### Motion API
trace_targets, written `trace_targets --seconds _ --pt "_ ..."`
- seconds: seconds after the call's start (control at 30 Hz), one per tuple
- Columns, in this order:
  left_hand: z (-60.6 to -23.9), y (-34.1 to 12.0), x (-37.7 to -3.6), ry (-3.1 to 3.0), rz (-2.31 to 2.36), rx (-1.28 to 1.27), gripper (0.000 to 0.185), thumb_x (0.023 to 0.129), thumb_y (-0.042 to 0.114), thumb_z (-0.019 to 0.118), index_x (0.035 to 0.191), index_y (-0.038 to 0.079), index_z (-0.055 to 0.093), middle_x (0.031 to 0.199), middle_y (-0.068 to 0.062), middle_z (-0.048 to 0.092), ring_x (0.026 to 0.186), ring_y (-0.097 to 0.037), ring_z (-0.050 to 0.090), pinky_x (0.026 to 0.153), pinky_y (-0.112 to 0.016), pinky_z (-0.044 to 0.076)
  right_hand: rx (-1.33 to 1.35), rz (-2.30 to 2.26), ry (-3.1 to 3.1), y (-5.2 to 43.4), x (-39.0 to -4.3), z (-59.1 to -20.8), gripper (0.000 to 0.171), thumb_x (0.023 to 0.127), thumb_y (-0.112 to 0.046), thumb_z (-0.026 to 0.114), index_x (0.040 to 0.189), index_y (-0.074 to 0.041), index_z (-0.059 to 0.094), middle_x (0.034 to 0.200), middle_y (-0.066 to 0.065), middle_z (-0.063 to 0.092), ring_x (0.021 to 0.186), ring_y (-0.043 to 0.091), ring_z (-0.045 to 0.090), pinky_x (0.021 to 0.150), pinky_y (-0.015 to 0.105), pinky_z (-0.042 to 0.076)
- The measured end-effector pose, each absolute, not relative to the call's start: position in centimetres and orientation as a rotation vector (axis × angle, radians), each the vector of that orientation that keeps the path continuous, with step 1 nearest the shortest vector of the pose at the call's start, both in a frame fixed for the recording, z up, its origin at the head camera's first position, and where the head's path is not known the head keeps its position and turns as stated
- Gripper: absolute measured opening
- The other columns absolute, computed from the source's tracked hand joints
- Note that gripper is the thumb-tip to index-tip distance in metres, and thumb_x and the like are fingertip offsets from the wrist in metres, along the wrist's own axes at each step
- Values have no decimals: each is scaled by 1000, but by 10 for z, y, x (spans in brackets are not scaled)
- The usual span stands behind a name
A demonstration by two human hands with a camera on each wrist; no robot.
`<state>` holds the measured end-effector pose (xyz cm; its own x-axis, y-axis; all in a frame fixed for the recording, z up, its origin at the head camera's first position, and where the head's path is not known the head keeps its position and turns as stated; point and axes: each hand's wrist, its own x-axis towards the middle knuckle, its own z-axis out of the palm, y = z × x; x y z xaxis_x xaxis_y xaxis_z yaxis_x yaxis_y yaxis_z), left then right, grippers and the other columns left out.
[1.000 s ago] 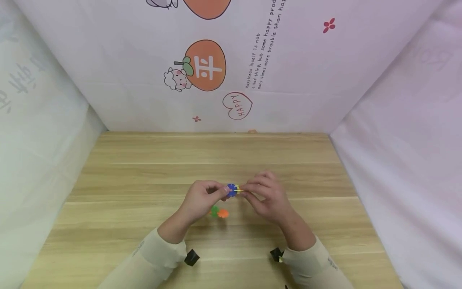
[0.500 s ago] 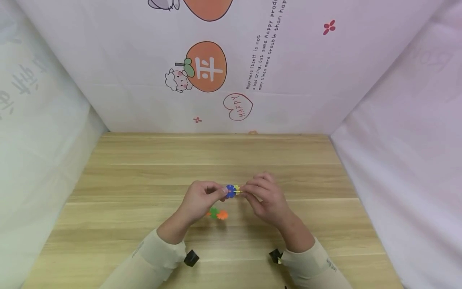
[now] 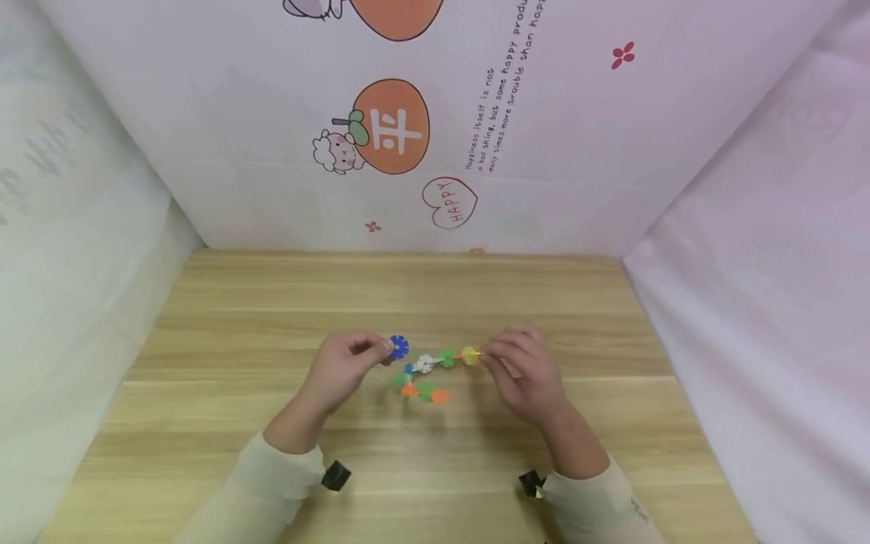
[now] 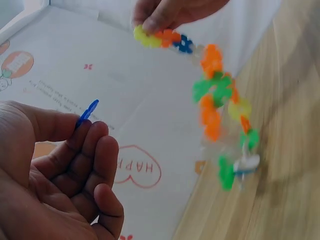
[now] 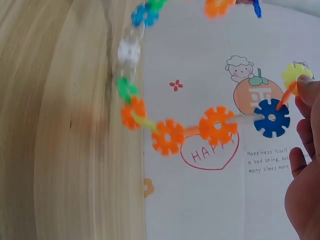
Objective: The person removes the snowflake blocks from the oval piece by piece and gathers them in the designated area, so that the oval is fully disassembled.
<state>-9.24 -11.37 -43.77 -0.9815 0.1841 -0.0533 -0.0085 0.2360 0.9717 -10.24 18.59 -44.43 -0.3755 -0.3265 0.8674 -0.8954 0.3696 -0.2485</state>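
Note:
My left hand (image 3: 340,374) pinches a single blue snowflake disc (image 3: 399,347), seen edge-on between thumb and finger in the left wrist view. My right hand (image 3: 526,378) pinches a yellow snowflake disc (image 5: 296,77) at the end of a chain of interlocked notched discs. From there the chain runs through a dark blue disc (image 5: 272,118), several orange discs (image 5: 218,125), and green and white ones, and hangs in a curve over the table. Its far end, with an orange disc (image 3: 440,396), swings below and is blurred in the left wrist view. The blue disc is apart from the chain.
The wooden table (image 3: 272,287) lies under both hands. A white printed cloth (image 3: 544,204) rises behind it, with more cloth at both sides. A small black block (image 3: 336,476) shows at the left cuff and another black piece (image 3: 532,483) at the right cuff.
My hands have moved apart from where they met. The left went left with the blue disc, the right went right with the yellow end, and more of the hanging chain shows between them.

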Motion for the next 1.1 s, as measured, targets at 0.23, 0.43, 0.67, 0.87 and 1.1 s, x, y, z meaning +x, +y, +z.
trace_targets --seconds 0.23,0.43,0.67,0.87,1.1 --pt "-448 -142 -100 2351 1821 70 28 100 32 71 102 5 77 96 -7 77 101 -23 69 101 -50 49 1063 975 -1909 194 -102 -443 16 97 -14 74 89 0 75 86 7 72 84 29 60 83 37 43" --pt "-462 -160 -110 2375 1820 -71 31 98 32 73 105 2 76 100 -15 76 102 -24 68 101 -48 48 1052 994 -1914 194 -100 -441 18 98 -15 73 89 0 75 87 7 72 85 29 60 85 37 43" --pt "-476 -177 -124 2357 1782 -201 38 97 38 74 113 4 75 112 -21 74 102 -28 69 98 -52 52 1069 954 -1914 192 -100 -441 15 97 -15 74 90 -2 76 87 6 73 83 27 59 83 38 43" --pt "-491 -190 -136 2378 1749 -276 38 96 36 75 116 4 74 111 -18 75 105 -32 70 98 -48 52 1080 956 -1905 191 -100 -441 12 96 -13 75 90 -2 76 87 6 73 83 28 59 83 38 44" --pt "-503 -199 -145 2471 1600 -289 34 98 35 73 115 5 75 108 -12 77 104 -27 69 88 -36 53 1074 948 -1918 191 -100 -440 11 94 -12 76 89 -2 76 88 5 73 84 27 60 83 38 43"
